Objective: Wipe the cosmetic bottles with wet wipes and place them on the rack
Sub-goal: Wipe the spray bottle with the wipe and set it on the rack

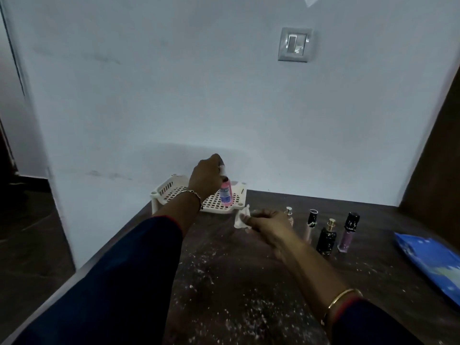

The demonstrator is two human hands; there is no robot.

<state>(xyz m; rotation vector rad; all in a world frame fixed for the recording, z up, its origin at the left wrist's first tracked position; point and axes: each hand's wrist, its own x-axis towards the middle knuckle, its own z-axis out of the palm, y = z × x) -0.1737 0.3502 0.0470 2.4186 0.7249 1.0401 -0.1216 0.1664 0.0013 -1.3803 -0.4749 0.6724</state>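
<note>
A white slotted rack [174, 186] stands against the wall at the back of the dark table. My left hand [206, 176] grips the top of a pink bottle [226, 192] and holds it upright over the rack's right part; whether its base touches the rack I cannot tell. My right hand [270, 224] pinches a crumpled white wet wipe [242, 218] just in front of the rack. To the right stand several bottles: one with a gold cap [288, 212] partly behind my hand, a pale tube with a black cap [310, 224], a black bottle [326, 240], a purple tube [348, 231].
A blue wipes pack [431, 262] lies at the right edge of the table [224, 282], whose dark surface is speckled with white dust. The white wall rises right behind the rack. A dark wooden panel closes off the right side.
</note>
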